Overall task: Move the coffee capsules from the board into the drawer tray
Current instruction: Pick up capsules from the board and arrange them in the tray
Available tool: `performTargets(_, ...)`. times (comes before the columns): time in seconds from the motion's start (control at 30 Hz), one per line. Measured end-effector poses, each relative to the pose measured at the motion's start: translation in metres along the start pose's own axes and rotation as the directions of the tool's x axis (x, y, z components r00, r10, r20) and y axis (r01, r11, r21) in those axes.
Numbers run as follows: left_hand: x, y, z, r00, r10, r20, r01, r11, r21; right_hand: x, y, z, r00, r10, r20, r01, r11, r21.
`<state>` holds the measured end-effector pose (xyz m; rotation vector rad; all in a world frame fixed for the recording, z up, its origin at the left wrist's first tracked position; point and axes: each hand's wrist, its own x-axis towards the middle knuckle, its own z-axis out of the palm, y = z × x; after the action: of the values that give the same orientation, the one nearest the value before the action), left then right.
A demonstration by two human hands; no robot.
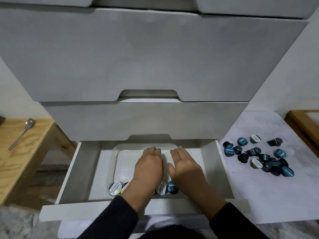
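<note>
Both hands hover flat over the clear tray (115, 152) in the open drawer (72, 171), left hand (149, 167) and right hand (185, 167) with fingers spread wide, holding nothing. A few capsules (115, 188) line the tray's near edge; most capsules lie scattered on the white board (255, 195) at right.

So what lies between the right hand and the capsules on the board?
In the head view, between the right hand and the capsules: the tray edge, bare drawer floor, the drawer's right wall, bare board.
</note>
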<state>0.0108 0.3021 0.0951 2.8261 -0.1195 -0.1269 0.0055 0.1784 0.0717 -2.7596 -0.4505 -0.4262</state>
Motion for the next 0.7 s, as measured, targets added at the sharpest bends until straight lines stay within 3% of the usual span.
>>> performTargets(0.1, -0.009, 0.014, -0.002, 0.994, -0.002, -0.112, -0.004, 0.999, -0.051, -0.006, 0.005, -0.010, 0.997, 0.009, -0.070, -0.011, 1.000, -0.018)
performTargets(0.33, -0.015, 0.064, -0.005, 0.976, 0.031, -0.218, -0.068, 0.984, -0.165, -0.022, 0.059, -0.033, 0.985, 0.036, -0.170, -0.041, 0.999, -0.022)
performTargets(0.43, -0.015, 0.104, 0.003, 0.968, 0.064, -0.242, -0.118, 0.970, -0.214, -0.029, 0.092, -0.053, 0.987, 0.070, -0.147, -0.066, 0.997, 0.030)
performTargets(0.53, -0.011, 0.153, 0.015, 0.963, 0.096, -0.253, -0.166, 0.948, -0.272, -0.043, 0.135, -0.073, 0.996, 0.003, -0.084, -0.009, 0.998, -0.062)
performTargets(0.6, -0.008, 0.189, 0.025, 0.966, 0.102, -0.238, -0.176, 0.933, -0.313, -0.053, 0.167, -0.088, 0.988, 0.137, -0.071, -0.132, 0.988, 0.078)
performTargets(0.7, -0.005, 0.237, 0.045, 0.978, 0.089, -0.189, -0.155, 0.916, -0.370, -0.070, 0.220, -0.096, 0.967, 0.243, -0.071, -0.235, 0.966, 0.106)
